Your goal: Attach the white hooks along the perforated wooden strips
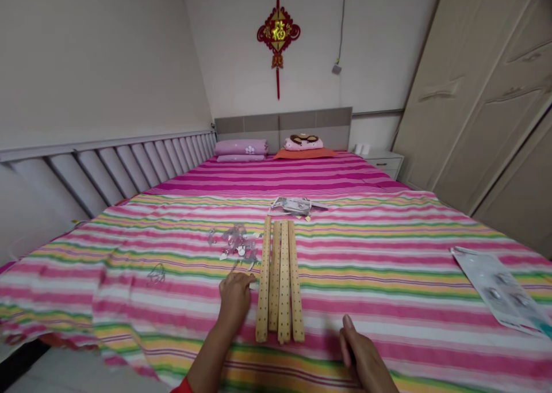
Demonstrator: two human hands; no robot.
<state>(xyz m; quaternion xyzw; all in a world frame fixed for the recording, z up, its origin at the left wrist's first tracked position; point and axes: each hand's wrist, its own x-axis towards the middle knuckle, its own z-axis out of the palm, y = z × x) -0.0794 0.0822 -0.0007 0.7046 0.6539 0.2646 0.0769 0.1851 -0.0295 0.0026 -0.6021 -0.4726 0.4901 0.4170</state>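
Observation:
Several long wooden strips with rows of holes [279,281] lie side by side on a striped bedspread [388,266]. My left hand [235,298] rests just left of the strips, fingers curled, fingertips pinched on a small metal piece beside a scatter of little clear bags and hardware [235,244]. My right hand [364,355] hovers near the front edge, right of the strips, fingers curled under and thumb up; whether it holds anything is hidden.
A printed sheet [500,289] lies at the right of the bed. A torn package with papers [295,206] sits beyond the strips. Pillows [241,147] lie at the headboard, a nightstand [383,161] and wardrobe doors [487,105] stand on the right.

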